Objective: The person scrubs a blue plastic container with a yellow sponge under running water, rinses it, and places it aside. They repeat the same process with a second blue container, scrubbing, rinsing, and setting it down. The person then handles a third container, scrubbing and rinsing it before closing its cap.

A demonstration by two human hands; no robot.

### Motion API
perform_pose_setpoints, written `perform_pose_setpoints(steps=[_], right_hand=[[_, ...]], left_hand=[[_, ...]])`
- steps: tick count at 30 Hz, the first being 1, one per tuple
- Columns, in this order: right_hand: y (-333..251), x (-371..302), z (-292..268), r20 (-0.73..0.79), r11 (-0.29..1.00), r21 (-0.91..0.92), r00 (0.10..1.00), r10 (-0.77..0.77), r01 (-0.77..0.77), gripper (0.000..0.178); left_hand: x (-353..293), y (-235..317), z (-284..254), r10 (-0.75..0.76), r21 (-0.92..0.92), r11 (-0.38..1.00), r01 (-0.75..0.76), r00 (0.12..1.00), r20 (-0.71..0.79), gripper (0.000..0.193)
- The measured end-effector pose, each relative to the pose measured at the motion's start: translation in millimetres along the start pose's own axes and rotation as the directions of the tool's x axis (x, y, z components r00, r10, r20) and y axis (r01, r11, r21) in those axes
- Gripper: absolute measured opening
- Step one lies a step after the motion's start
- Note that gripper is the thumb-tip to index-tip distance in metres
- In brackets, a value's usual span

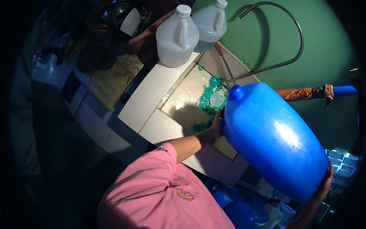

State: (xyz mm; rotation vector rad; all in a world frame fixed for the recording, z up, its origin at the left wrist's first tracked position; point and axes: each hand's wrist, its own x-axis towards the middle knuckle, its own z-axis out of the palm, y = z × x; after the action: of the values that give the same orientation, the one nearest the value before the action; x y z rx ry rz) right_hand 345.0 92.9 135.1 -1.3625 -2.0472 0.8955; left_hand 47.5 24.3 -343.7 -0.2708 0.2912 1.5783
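Observation:
A large blue plastic jerrycan (274, 137) is tilted with its capped neck pointing down toward a tiled sink basin (179, 103). My left hand (217, 124) grips the can near its neck end. At the lower right, my right hand (325, 185) supports its base. Inside the basin lie green netting (209, 95) and a small clear cup (217, 99). I cannot tell whether liquid is flowing from the can.
Two translucent white jugs (177, 36) (209, 24) stand on the tiled ledge behind the basin. A curved metal pipe (293, 26) arches over the sink against a green wall. Dark kitchenware sits at the upper left. More blue containers (236, 210) lie below.

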Motion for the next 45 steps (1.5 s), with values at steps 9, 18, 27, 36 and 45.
perform_pose_setpoints(steps=[9, 18, 27, 36, 45], right_hand=[[-97.5, -7.3, 89.3, 0.075, 0.771, -0.550, 0.939, -0.335, 0.320, 0.095], [68.0, -24.0, -3.4, -0.001, 0.956, 0.007, 0.956, 0.295, -0.295, 0.068], [167.5, -35.4, 7.8, 0.161, 0.752, 0.541, 0.924, 0.346, -0.376, 0.071], [-41.7, -29.4, 84.2, 0.348, 0.860, -0.468, 0.937, -0.030, 0.202, 0.061], [-30.6, -23.1, 87.9, 0.271, 0.883, -0.403, 0.953, -0.138, 0.242, 0.050]], left_hand=[[-2.2, -45.8, -30.2, -0.091, -0.209, 0.972, 0.107, 0.992, 0.085, 0.077], [-89.8, 115.4, 80.6, 0.331, 0.640, 0.711, -0.291, 0.942, 0.062, 0.056], [-128.8, 117.9, 267.9, 0.228, 0.556, -0.476, -0.681, 0.515, 0.826, 0.066], [-108.5, 29.0, 289.3, 0.087, 0.339, -0.573, -0.746, 0.356, 0.930, 0.090], [-10.3, 24.1, 38.5, 0.051, 0.927, 0.368, 0.069, 0.994, -0.094, 0.036]])
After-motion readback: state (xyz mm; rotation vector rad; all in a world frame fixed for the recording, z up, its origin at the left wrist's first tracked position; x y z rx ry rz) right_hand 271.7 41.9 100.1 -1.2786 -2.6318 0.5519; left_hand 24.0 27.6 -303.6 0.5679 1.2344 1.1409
